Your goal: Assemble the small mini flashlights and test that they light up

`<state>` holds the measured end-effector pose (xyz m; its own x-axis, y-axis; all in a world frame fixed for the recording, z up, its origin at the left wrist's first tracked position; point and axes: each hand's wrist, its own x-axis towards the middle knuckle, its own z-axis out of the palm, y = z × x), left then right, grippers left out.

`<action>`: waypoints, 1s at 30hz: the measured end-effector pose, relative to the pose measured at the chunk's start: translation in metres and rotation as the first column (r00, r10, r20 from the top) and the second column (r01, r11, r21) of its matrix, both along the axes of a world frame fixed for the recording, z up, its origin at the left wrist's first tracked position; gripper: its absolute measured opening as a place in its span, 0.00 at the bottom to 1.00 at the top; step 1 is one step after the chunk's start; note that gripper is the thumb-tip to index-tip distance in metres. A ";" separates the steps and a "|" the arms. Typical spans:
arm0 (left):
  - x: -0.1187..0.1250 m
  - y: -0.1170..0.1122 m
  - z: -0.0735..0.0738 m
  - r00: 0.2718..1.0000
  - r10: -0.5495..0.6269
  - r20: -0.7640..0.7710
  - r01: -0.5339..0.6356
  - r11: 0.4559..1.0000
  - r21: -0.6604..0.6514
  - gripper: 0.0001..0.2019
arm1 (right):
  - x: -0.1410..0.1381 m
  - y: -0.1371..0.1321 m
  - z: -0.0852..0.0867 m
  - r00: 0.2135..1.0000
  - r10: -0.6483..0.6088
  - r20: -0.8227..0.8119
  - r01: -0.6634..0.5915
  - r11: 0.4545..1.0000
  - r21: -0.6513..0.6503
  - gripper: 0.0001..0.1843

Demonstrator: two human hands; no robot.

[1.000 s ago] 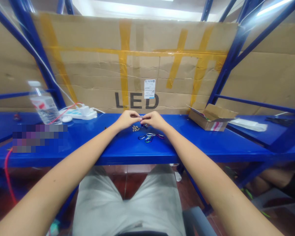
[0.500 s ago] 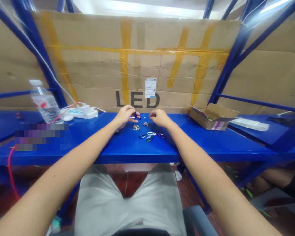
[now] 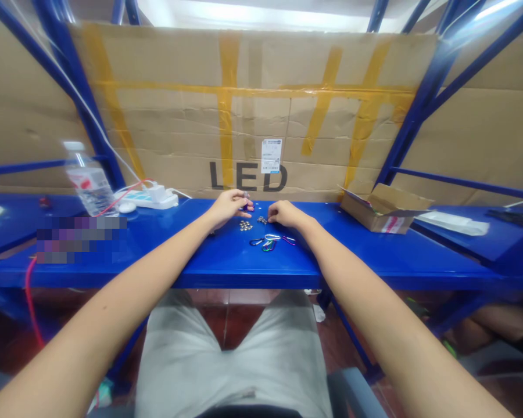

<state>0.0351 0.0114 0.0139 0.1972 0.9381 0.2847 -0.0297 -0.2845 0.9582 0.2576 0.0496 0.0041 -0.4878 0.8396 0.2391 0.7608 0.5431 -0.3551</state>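
Note:
My left hand (image 3: 230, 208) is closed on a small purple carabiner (image 3: 245, 207), mostly hidden by the fingers. Just below that hand lies a cluster of small round metal pieces (image 3: 244, 225). To the right, my right hand (image 3: 284, 213) reaches down with curled fingers at the edge of a second little pile of shiny metal parts (image 3: 261, 220). Whatever its fingertips pinch is too small to make out. Nearer the table's front edge are several loose carabiners (image 3: 270, 241) in black, silver, green and purple.
An open cardboard box (image 3: 386, 215) stands on the blue table (image 3: 244, 270) at right, beside a white packet (image 3: 455, 223). At left are a water bottle (image 3: 89, 186), a power strip (image 3: 152, 197) and a red cable (image 3: 31, 302). A large cardboard sheet (image 3: 174, 133) closes off the back.
The right hand has lowered slightly to the metal parts. The left hand has turned a little, with the purple carabiner now more hidden. The whole view has shifted slightly.

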 end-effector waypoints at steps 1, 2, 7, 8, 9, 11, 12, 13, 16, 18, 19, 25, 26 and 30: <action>-0.001 0.001 -0.001 1.000 0.001 -0.006 -0.001 1.000 0.001 0.04 | 0.001 0.000 0.000 1.000 -0.019 0.005 0.019 1.000 0.007 0.04; -0.001 0.002 -0.002 1.000 0.003 -0.011 -0.003 1.000 0.004 0.04 | 0.001 -0.001 0.001 0.999 -0.043 -0.003 0.043 0.999 0.012 0.05; -0.003 0.007 -0.006 0.995 -0.017 -0.097 0.022 0.998 0.051 0.07 | -0.006 -0.009 0.004 0.934 -0.057 -0.351 0.070 0.997 0.024 0.05; -0.003 0.007 -0.006 0.991 -0.028 -0.134 0.037 0.997 0.062 0.08 | -0.009 -0.011 0.005 0.902 -0.010 -0.431 0.031 0.999 0.040 0.04; -0.003 0.007 -0.007 0.985 -0.036 -0.170 0.049 0.996 0.072 0.08 | -0.013 -0.013 0.006 0.869 0.039 -0.494 -0.006 0.998 0.069 0.04; -0.003 0.007 -0.007 0.974 -0.036 -0.222 0.058 0.994 0.092 0.07 | -0.020 -0.018 0.007 0.821 0.116 -0.559 -0.038 0.988 0.149 0.03; -0.002 0.007 -0.007 0.971 -0.031 -0.238 0.057 0.993 0.105 0.07 | -0.023 -0.020 0.008 0.816 0.142 -0.561 -0.046 0.982 0.182 0.03; -0.002 0.007 -0.007 0.967 -0.027 -0.253 0.058 0.991 0.117 0.06 | -0.025 -0.022 0.008 0.819 0.160 -0.551 -0.049 0.976 0.211 0.03; -0.003 0.005 -0.007 0.947 -0.025 -0.321 0.075 0.986 0.146 0.07 | -0.027 -0.027 0.008 0.850 0.181 -0.494 -0.061 0.966 0.251 0.03; -0.004 0.004 -0.007 0.926 -0.021 -0.377 0.086 0.984 0.158 0.08 | -0.026 -0.029 0.008 0.865 0.187 -0.466 -0.073 0.965 0.252 0.03; -0.005 0.004 -0.007 0.916 -0.014 -0.402 0.088 0.982 0.167 0.09 | -0.026 -0.029 0.007 0.869 0.190 -0.457 -0.080 0.965 0.249 0.04; -0.004 0.005 -0.008 0.861 0.114 -0.496 0.072 0.938 0.340 0.08 | -0.025 -0.030 0.007 0.886 0.203 -0.418 -0.096 0.960 0.263 0.04; -0.002 0.005 -0.009 0.847 0.150 -0.510 0.063 0.925 0.375 0.07 | -0.025 -0.030 0.007 0.887 0.209 -0.412 -0.099 0.957 0.272 0.04; 0.004 0.004 -0.010 0.745 0.290 -0.600 0.060 0.868 0.494 0.14 | -0.022 -0.027 0.007 0.880 0.219 -0.422 -0.097 0.952 0.291 0.04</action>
<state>0.0392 0.0151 0.0042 0.3920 0.7563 0.5238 0.5972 -0.6423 0.4804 0.2356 0.0222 0.0109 -0.3997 0.6409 0.6553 0.4513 0.7599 -0.4679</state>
